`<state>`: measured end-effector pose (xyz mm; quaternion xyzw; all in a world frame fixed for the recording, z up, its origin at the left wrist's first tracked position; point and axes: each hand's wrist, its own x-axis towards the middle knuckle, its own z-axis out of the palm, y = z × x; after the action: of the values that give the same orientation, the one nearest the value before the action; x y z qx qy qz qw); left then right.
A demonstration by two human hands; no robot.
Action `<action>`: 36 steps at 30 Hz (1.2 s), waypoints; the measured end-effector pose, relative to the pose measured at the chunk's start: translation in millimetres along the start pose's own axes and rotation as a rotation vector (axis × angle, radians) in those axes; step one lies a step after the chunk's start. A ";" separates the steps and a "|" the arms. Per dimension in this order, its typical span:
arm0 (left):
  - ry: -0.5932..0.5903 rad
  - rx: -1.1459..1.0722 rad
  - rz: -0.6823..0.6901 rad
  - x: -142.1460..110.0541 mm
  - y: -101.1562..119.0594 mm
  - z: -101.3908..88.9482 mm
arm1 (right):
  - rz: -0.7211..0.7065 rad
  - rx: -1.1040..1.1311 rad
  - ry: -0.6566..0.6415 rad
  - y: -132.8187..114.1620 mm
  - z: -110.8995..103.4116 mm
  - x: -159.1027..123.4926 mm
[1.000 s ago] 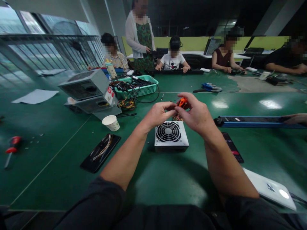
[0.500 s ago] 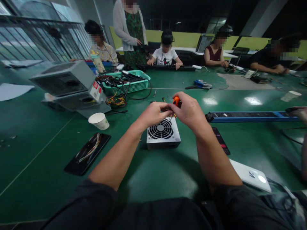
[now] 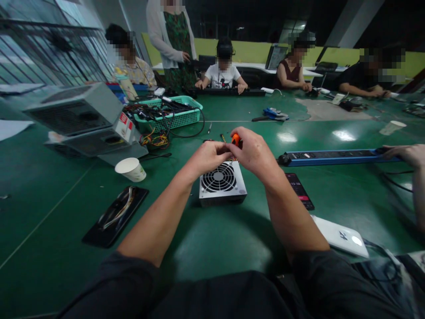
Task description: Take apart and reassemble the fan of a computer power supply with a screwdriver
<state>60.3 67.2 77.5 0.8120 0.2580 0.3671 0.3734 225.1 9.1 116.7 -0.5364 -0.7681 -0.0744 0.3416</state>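
A grey power supply unit [image 3: 222, 186] lies on the green table with its round fan grille facing up. Over its back edge, my left hand [image 3: 210, 155] is closed in a pinch, fingertips meeting those of the other hand; what it pinches is hidden. My right hand [image 3: 253, 148] curls around an orange tool handle [image 3: 236, 139], mostly covered by the fingers, so its kind is unclear. Thin coloured wires [image 3: 233, 158] show beneath the fingertips, at the back of the unit.
To the left are a paper cup [image 3: 131, 169], a black tray with wires [image 3: 114, 217], stacked power supplies [image 3: 83, 115] and a green basket of cables [image 3: 186, 117]. Rightward lie a phone [image 3: 300, 190], a white power bank [image 3: 341, 237] and a power strip [image 3: 332, 156], touched by another person's hand [image 3: 403, 155].
The whole view has shifted slightly, with things sitting further left. Both my hands keep the same pose over the unit. More of the other person's hand shows at the right.
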 end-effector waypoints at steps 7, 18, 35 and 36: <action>0.013 0.041 -0.003 0.0 -0.8 -1.3 | 0.000 -0.006 -0.002 -0.2 0.5 0.2; -0.001 0.026 0.002 0.3 5.3 -3.7 | -0.006 0.038 0.044 2.9 1.7 1.7; -0.030 -0.009 -0.002 -0.8 2.5 -3.0 | 0.002 -0.020 0.013 4.0 1.9 2.8; -0.031 -0.007 -0.003 -0.8 2.1 -3.0 | 0.005 -0.021 0.008 3.9 1.8 3.0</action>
<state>57.8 66.7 80.3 0.8159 0.2519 0.3547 0.3809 227.1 13.9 116.2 -0.5417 -0.7645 -0.0836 0.3394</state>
